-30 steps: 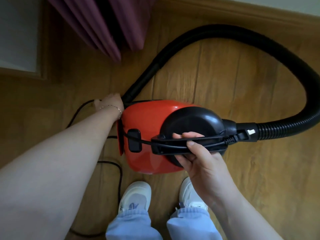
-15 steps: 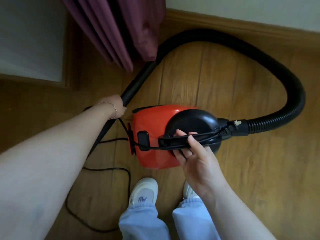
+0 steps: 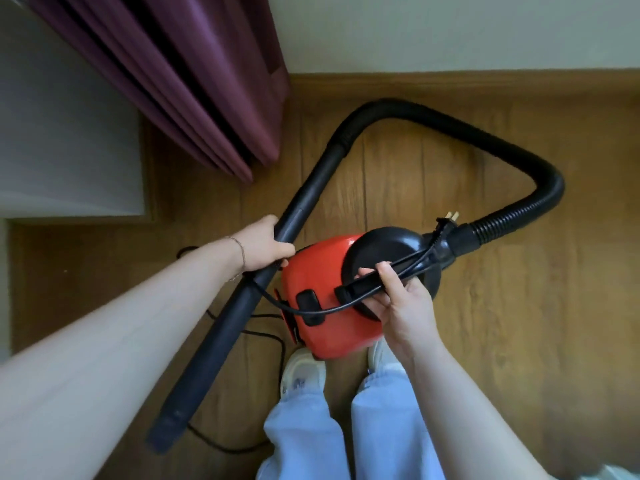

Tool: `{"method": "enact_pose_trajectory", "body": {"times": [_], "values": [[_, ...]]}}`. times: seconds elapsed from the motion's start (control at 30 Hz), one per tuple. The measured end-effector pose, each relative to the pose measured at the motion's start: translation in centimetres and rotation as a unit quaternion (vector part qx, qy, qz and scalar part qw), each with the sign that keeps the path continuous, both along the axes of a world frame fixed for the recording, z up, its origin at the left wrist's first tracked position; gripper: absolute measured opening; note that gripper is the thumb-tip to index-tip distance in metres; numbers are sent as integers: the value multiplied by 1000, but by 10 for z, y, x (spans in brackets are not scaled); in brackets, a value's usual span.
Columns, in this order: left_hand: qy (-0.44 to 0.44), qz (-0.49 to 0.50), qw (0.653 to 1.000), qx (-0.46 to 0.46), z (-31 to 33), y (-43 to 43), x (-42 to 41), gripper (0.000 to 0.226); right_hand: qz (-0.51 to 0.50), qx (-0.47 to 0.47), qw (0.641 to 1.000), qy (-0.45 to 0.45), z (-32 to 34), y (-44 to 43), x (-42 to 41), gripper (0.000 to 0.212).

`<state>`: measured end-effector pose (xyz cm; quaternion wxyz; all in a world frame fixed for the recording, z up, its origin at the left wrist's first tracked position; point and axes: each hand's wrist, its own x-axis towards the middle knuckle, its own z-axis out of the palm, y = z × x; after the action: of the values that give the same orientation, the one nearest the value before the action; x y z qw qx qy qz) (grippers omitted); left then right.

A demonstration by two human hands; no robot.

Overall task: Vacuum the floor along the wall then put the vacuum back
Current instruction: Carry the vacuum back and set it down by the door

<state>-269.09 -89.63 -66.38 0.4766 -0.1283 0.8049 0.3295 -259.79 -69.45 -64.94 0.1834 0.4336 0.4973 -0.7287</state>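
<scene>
Right hand (image 3: 398,299) grips canister vacuum (image 3: 332,317) handle plus cord, carrying it; left hand (image 3: 266,245) clasps wand (image 3: 242,292), controlling it.

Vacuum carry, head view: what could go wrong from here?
1. The loose cord trails on the floor beside the shoe; a step could snag it and cause a trip.
2. The plug sticks out near the hose joint, held only by the right hand pinning cord to handle; it may slip free.
3. The wand in the left hand points low and could knock the curtain.
</scene>
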Motion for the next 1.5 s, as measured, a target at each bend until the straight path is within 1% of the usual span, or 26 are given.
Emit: {"method": "enact_pose_trajectory", "body": {"times": [0.1,0.13,0.2,0.27,0.33,0.43,0.5,0.6,0.63,0.73,0.8,1.0,1.1,1.23,1.37,1.5], "values": [[-80,93,989,82,26,17,9,75,-17,37,999,13,24,12,9,18],[-88,124,983,107,37,26,13,77,-36,46,998,12,32,16,11,15],[-76,163,973,147,63,49,21,68,-77,53,996,13,49,23,14,13],[-56,173,967,176,90,74,31,56,-107,64,992,13,69,31,15,12],[-50,174,964,193,111,96,43,54,-149,70,986,7,86,36,14,15],[-30,165,960,223,146,130,54,51,-261,41,965,4,117,53,13,26],[-5,146,959,242,171,151,59,48,-292,12,956,3,140,66,14,28],[6,148,952,267,207,180,63,49,-289,0,957,12,179,80,20,26],[7,150,951,270,219,189,64,46,-284,9,959,17,190,86,23,26],[5,166,945,281,256,218,67,26,-281,20,959,35,226,109,27,26],[-12,178,942,284,279,242,69,22,-286,17,957,44,250,132,29,28],[-8,147,937,316,329,315,75,25,-306,24,950,55,306,202,41,30],[-47,154,927,339,355,350,83,21,-299,39,952,58,332,237,47,32],[-93,160,916,356,392,401,101,26,-272,73,958,62,366,289,61,34],[-122,183,903,370,431,455,118,33,-275,95,954,69,403,342,78,33],[-124,160,904,377,466,512,133,32,-285,105,949,78,439,395,96,33]]}}
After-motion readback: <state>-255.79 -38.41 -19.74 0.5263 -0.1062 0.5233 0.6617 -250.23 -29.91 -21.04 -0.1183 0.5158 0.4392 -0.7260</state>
